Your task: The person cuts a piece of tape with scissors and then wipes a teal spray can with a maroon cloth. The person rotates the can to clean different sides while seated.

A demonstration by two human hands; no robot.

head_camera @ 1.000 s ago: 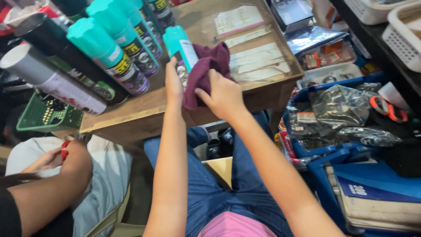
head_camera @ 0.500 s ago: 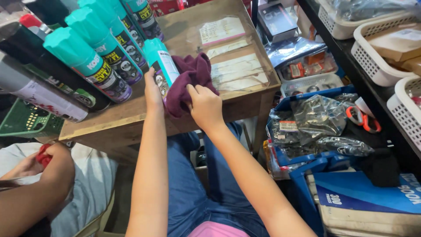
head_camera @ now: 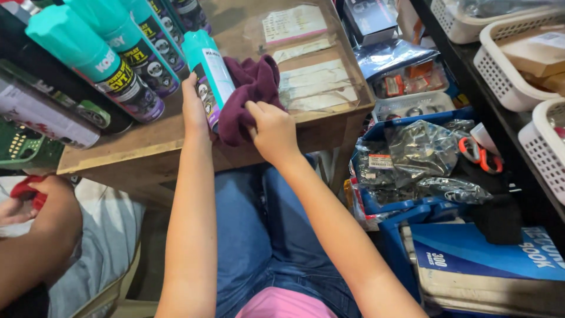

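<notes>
Five teal-capped spray cans [head_camera: 97, 62], three white baskets [head_camera: 512, 65].

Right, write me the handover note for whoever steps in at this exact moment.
Left hand: holds a teal-capped spray can tilted on the wooden table.
Right hand: grips a maroon cloth pressed against the can's side.
Nearby: more teal-capped cans lie to the left; papers in clear sleeves on the right.
Done: cloth is on this can.
Left: whether the other cans are wiped cannot be told.
Another person's arm is at lower left.

Bright even light, soft shadows, wide-angle edges
</notes>
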